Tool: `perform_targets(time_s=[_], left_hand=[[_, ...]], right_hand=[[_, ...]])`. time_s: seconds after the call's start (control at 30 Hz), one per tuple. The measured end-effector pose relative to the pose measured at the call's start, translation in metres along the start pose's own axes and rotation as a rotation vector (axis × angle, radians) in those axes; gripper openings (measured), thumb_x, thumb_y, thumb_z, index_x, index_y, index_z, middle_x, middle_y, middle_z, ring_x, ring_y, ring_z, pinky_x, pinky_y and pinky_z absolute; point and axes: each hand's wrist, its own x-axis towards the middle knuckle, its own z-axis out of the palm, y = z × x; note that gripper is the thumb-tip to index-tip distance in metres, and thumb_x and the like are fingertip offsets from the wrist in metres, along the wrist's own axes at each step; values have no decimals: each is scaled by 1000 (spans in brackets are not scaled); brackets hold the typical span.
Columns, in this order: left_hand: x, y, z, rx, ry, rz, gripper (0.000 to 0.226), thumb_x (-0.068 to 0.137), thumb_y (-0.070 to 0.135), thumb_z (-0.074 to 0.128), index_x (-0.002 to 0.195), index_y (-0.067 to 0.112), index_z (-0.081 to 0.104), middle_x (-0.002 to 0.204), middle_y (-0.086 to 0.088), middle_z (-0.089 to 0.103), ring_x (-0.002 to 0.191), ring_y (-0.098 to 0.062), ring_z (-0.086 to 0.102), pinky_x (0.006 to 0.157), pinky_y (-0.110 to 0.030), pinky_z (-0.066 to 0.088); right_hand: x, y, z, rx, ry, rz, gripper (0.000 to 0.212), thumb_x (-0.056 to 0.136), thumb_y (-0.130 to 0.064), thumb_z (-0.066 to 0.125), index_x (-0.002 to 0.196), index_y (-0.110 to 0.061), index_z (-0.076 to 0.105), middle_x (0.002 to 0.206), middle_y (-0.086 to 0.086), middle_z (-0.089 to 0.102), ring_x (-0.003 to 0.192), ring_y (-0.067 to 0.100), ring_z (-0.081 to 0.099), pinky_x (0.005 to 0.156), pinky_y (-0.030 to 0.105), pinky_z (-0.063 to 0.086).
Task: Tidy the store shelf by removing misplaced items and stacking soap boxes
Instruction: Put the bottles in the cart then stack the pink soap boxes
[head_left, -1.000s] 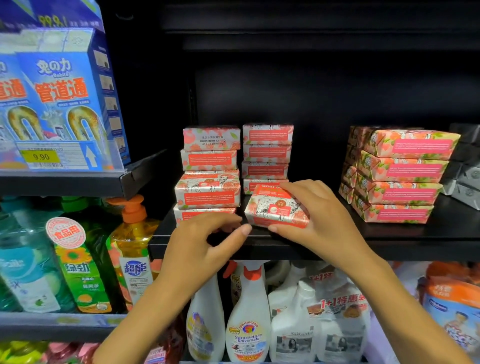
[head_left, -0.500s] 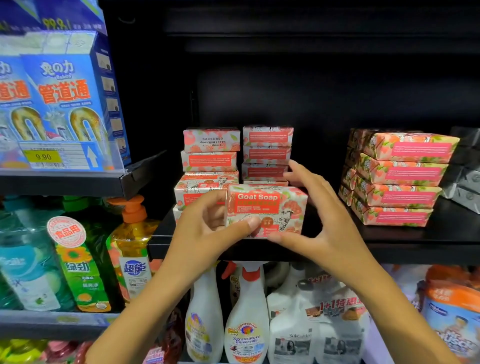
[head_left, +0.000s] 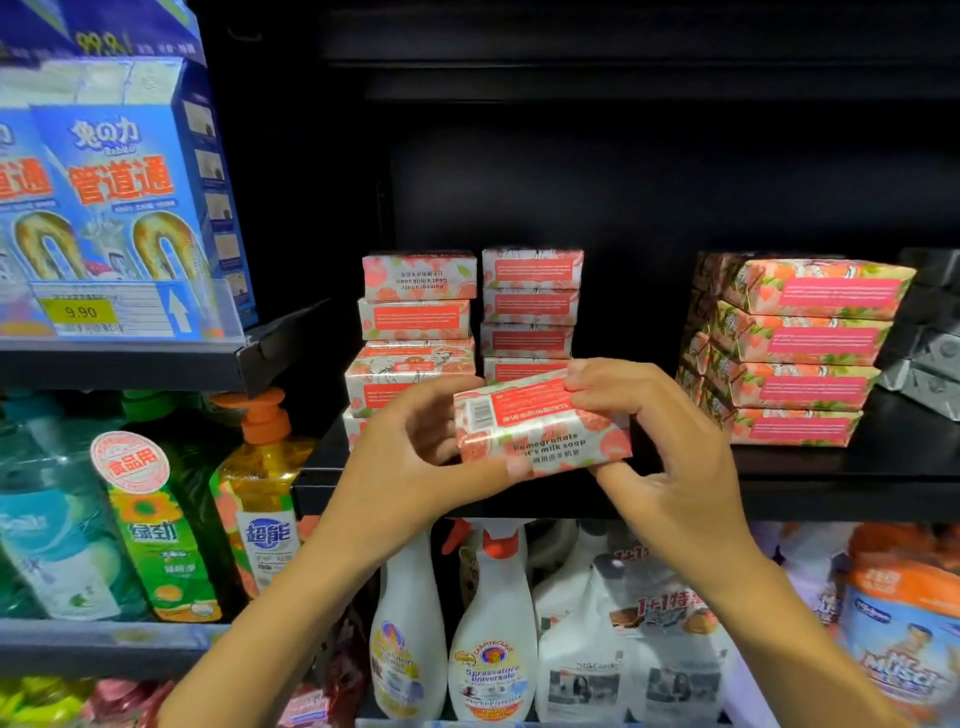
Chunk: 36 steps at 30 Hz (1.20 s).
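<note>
- Gripped at both ends — soap box (head_left: 540, 431) tilts between my left hand (head_left: 415, 460) and right hand (head_left: 670, 441), over the shelf (head_left: 831, 467) edge.
- Stacks (head_left: 415, 317) stand just behind.

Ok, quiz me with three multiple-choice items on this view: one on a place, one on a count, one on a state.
1. Where is the soap box being handled?
A) on top of a stack
B) held up in front of the shelf, gripped by the left hand and right hand
C) lying flat on the board

2. How many layers does the right stack show?
A) two
B) four
C) six

3. How does the lettering on the left stack's top box read?
A) upside down
B) upright
C) sideways

Key: 1 B, fingers of both hands curl round it and it is tilted. 2 B, four pink labels sit one above another. 3 A, "Pomegranate" is inverted.
</note>
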Motion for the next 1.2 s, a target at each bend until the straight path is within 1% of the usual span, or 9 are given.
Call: perform_targets(time_s=[0.1,0.17,0.23,0.37,0.5,0.63,0.77,0.97,1.2], left_hand=[[0,-2,-4,54,-20,44,65,52,13,90,111,15,63,105,10,71,98,-5,67,81,-16,51],[-2,-4,-6,92,7,97,70,50,19,92,112,19,61,108,12,70,101,-5,65,82,-16,51],[-4,-5,-6,141,29,173,69,52,30,87,114,24,58,112,12,67,106,-6,63,85,-18,51],[-4,-5,-5,289,54,334,59,62,33,80,116,32,54,117,16,60,115,-7,57,92,-20,48],[-1,-7,-2,436,99,483,50,75,33,73,120,30,50,124,18,53,120,-7,52,96,-24,46],[-2,-11,-3,469,99,465,62,73,36,74,128,33,46,134,14,49,128,-8,45,102,-31,43],[-4,-6,-7,251,97,194,90,55,56,79,136,37,43,129,18,56,121,-1,52,93,-26,48],[-5,-4,-7,16,20,32,62,51,40,78,108,21,65,104,12,72,96,-5,67,76,-15,51],[-10,3,-15,23,157,195,55,50,35,83,100,22,67,100,7,73,95,-11,69,75,-19,54]], right_hand=[[0,-1,0,21,-68,135,44,81,-5,66,120,-18,52,131,-3,52,126,3,45,101,15,37],[1,-2,-3,76,-115,314,66,78,-24,74,133,-28,37,133,-18,45,124,-8,42,96,7,36],[3,-3,-6,174,-202,453,78,71,-22,77,134,-34,33,128,-25,47,117,-14,45,90,3,37],[6,-2,-10,316,-341,555,91,64,-27,79,142,-27,34,127,-17,57,116,-3,53,98,21,44],[10,-6,-9,398,-260,593,82,65,-31,75,138,-23,41,123,-9,60,112,6,58,97,34,48],[11,-9,-9,424,-147,530,54,67,-17,83,113,-18,56,109,-7,66,104,12,63,88,31,53],[6,-14,-5,328,-60,387,41,72,0,77,103,-17,56,102,-13,63,103,8,61,85,22,51],[1,-10,8,226,36,195,42,74,9,63,97,-24,51,109,-11,60,115,9,55,93,21,45],[0,-7,10,204,13,181,37,81,-21,66,115,-16,53,123,-7,57,121,11,51,98,22,43]])
